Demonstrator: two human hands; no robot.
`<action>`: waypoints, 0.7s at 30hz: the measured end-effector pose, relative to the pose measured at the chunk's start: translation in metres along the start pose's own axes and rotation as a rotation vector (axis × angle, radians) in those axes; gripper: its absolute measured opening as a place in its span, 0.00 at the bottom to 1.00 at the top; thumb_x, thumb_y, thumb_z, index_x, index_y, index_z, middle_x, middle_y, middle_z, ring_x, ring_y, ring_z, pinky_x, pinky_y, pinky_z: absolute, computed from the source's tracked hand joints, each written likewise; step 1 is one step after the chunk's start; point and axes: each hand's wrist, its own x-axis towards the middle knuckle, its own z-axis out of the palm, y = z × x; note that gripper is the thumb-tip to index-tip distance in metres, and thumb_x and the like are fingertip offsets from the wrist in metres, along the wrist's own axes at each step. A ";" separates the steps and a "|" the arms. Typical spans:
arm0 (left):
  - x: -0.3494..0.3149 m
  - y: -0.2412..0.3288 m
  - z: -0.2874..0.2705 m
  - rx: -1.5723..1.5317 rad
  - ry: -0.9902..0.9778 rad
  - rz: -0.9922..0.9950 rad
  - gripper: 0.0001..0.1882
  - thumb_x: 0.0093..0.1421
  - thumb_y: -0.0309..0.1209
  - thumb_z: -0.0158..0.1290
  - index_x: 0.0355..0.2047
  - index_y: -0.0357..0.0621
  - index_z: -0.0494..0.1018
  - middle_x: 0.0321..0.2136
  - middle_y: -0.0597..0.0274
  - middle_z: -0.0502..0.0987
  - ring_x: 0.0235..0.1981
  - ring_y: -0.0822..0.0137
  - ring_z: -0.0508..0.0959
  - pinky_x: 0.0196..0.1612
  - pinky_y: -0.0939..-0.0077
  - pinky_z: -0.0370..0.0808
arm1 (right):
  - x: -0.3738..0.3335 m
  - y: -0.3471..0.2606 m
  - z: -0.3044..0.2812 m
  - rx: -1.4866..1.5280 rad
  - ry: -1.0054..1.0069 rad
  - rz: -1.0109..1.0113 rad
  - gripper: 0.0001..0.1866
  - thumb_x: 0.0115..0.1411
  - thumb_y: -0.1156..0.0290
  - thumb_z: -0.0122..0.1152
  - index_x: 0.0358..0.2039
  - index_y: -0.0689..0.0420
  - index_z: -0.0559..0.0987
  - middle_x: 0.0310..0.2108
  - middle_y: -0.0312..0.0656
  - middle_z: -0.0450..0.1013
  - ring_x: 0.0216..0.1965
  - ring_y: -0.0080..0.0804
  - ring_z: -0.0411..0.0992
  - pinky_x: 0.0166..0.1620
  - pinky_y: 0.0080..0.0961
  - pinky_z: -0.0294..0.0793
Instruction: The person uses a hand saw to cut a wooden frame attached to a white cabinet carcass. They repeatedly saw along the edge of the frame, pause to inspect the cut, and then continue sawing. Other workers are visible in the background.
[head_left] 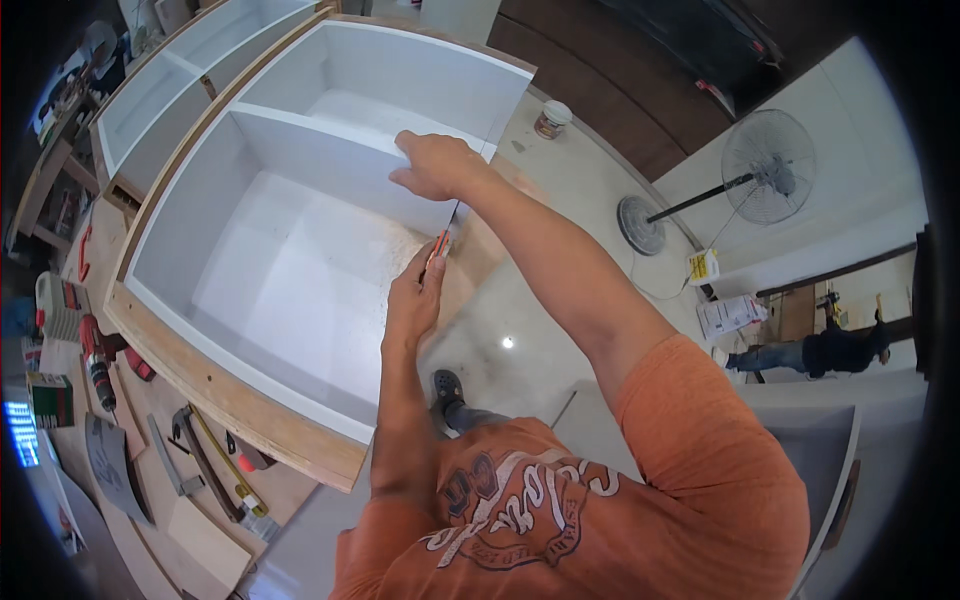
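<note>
A white-painted cabinet carcass [300, 290] lies with its open compartments facing up. My left hand [412, 300] is closed around a slim tool with a red and black handle [438, 247]. The tool's thin dark end points up toward the cabinet's right edge; its exact kind is hard to make out. Just above it, my right hand [440, 166] grips the upper edge of the white divider panel [330, 135], its thumb and fingers spanning that edge. My right forearm reaches across from the right. Light dust-like specks lie in the large compartment near my left hand.
A red drill [98, 365], a hammer [205, 460] and other hand tools lie on the bench at left. Another white carcass [180, 85] stands behind. At right are a pedestal fan [768, 170] and a small tub [553, 119]. Another person [820, 352] is at far right.
</note>
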 end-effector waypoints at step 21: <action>-0.061 0.039 -0.022 0.247 0.050 -0.115 0.22 0.74 0.42 0.43 0.57 0.40 0.76 0.44 0.39 0.82 0.44 0.47 0.82 0.48 0.62 0.76 | -0.066 0.049 0.037 0.297 0.397 0.094 0.19 0.57 0.57 0.68 0.40 0.59 0.81 0.40 0.50 0.78 0.44 0.51 0.77 0.49 0.44 0.75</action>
